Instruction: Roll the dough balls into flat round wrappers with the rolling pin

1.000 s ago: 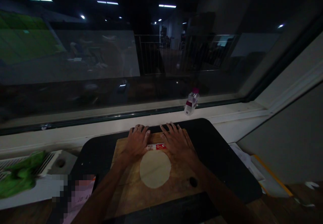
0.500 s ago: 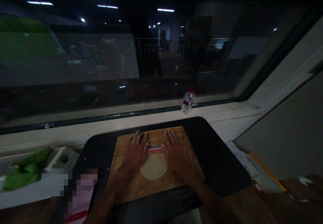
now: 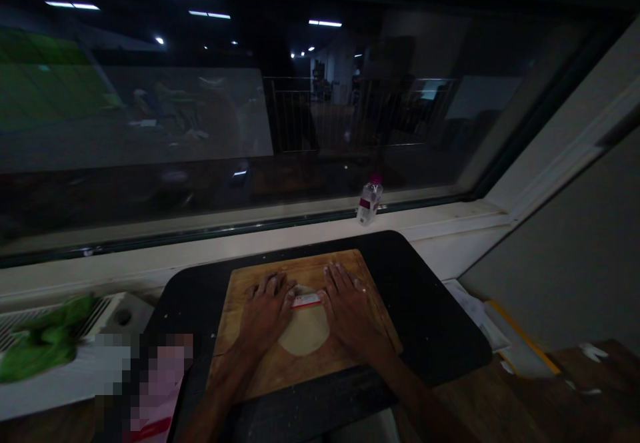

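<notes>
A flat, roughly round piece of rolled dough [image 3: 303,333] lies on a wooden board [image 3: 280,380]. Across its far part rests a short white rod with a red stripe [image 3: 306,300], its ends hidden by my hands. My left hand [image 3: 267,306] lies over the rod's left end, fingers spread and a little bent, with the thumb beside the visible middle. Over the right end, my right hand [image 3: 347,303] lies flat with its fingers stretched forward. Pale flour-like powder marks the fingers of both hands.
The board sits on a black table [image 3: 425,323] below a window. A clear bottle with a pink cap [image 3: 369,202] stands on the sill [image 3: 440,220]. At left, a green cloth [image 3: 50,340] lies on a white radiator [image 3: 125,313]. Papers [image 3: 475,310] lie right of the table.
Both hands have drawn slightly nearer to me, and the rod has rolled a little with them, showing more of its white side. My left fingers are more bent.
</notes>
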The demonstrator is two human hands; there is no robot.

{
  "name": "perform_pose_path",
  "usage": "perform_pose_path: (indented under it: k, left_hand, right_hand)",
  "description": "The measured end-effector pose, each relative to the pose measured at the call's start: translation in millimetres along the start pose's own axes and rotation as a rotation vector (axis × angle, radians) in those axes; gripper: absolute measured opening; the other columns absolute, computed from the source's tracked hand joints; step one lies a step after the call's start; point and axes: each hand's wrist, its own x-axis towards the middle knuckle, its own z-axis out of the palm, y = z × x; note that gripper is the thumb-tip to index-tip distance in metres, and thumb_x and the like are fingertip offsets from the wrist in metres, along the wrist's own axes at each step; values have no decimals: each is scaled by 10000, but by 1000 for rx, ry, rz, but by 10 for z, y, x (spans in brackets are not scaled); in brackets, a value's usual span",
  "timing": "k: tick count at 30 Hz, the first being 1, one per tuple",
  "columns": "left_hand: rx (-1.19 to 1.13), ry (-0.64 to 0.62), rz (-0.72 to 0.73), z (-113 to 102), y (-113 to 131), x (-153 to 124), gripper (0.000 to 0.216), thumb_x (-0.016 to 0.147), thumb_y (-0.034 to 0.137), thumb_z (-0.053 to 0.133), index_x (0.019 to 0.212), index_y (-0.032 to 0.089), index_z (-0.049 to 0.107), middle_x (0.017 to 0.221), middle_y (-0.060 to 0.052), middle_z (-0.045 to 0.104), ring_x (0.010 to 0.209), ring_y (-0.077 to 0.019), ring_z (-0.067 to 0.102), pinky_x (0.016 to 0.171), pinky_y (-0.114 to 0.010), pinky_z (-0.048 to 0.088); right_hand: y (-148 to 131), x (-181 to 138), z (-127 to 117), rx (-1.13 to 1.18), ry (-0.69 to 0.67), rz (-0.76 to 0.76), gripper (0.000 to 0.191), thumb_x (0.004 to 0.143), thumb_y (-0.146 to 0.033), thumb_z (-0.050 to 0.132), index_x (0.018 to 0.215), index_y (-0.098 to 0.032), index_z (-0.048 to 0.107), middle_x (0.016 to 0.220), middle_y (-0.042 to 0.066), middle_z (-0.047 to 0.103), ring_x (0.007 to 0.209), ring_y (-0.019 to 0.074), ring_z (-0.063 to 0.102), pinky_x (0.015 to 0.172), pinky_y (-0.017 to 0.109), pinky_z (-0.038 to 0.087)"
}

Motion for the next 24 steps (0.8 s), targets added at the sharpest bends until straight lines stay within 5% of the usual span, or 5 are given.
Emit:
perform_pose_path:
  k: [10, 24]
  left_hand:
    - [0, 8, 96, -2, -59, -49, 407, 1146, 420, 428, 1418, 419, 730, 1597, -18, 644, 1505, -312, 517, 1196, -578, 452]
    - [31, 53, 93, -12, 7, -150, 454, 1144, 405, 429, 1538, 327, 640, 1582, -64, 664, 1475, -328, 549, 1199, -582, 439]
  right_hand:
    - [13, -31, 1, 26, 31, -22, 549, 1172, -359, 379, 1671, -164, 496, 1723, 151, 494, 1632, 320, 395, 1296, 565, 372]
    - [-26, -127, 35, 14, 43, -12, 561, 1173, -359, 370, 1694, -173, 463, 1740, 147, 470, 1620, 334, 403, 1279, 583, 372]
